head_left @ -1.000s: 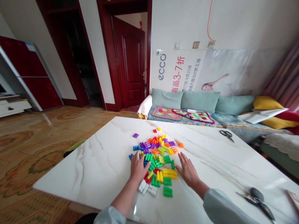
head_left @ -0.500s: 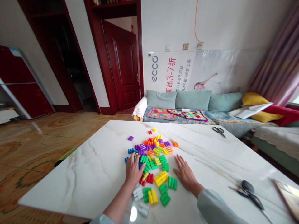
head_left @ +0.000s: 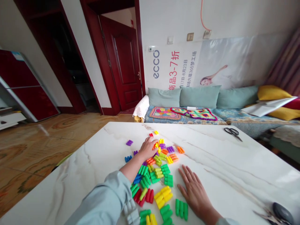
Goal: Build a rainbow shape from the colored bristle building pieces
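Observation:
My left hand [head_left: 148,148] reaches over the far part of a pile of colourful plastic pieces, its fingers bent down at small orange pieces [head_left: 155,145]; whether it grips any is hidden. Flat on the table to the right of the pile lies my right hand [head_left: 193,190], fingers spread, holding nothing. Between the hands are green pieces [head_left: 168,180] and light green ones [head_left: 158,172]. Nearer to me are yellow pieces [head_left: 163,197], red pieces [head_left: 149,196] and grey pieces [head_left: 131,212]. A purple piece [head_left: 129,142] sits apart, left of the left hand.
The white marbled table [head_left: 93,162] fills the foreground. Black-handled scissors [head_left: 232,131] lie at its far right, and another tool with a dark handle [head_left: 282,213] at the near right. Beyond stands a sofa [head_left: 199,97] with cushions.
My left hand has moved forward from the left side of the pile to its far part. My right hand still lies flat on the right. The view has shifted somewhat.

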Demonstrator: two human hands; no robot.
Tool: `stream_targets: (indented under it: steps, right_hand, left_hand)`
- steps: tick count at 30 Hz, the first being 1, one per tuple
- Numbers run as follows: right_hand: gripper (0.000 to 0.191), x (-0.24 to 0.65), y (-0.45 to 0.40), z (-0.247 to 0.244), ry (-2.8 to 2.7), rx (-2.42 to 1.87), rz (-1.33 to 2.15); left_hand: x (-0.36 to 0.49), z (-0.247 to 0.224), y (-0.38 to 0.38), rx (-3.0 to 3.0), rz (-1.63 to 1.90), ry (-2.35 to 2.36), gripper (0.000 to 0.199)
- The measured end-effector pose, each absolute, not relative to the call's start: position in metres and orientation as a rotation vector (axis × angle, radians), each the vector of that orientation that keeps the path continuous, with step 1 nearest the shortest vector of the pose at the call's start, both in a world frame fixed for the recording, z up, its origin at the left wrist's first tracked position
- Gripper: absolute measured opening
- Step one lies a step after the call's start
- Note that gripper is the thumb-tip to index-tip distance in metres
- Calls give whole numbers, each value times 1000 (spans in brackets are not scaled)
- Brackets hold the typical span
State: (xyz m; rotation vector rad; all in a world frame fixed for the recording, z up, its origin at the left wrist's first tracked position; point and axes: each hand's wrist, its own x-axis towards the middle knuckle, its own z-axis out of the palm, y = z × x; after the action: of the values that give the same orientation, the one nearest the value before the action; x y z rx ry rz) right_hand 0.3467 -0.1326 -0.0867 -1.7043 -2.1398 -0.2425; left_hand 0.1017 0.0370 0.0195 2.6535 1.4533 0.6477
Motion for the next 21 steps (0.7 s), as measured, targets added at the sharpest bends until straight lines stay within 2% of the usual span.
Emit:
stream_targets:
  steps: [2, 8, 13, 21]
  right_hand:
    - [62, 347, -133, -88, -2140, -1712, -238]
    - [65, 347, -134, -87, -2151, -1734, -215]
    - [65, 346, -136, -85, -2169, -1749, -234]
    - [63, 344, -137, -81, -2186, -1728, -349]
  left_hand:
    - [112, 16, 55, 2574, 576, 1549, 41]
    - [127, -4, 65, 2634, 417, 1644, 56]
    - [126, -11, 59, 2665, 363, 1594, 43]
    - [129, -11, 56, 2598, 370, 1585, 33]
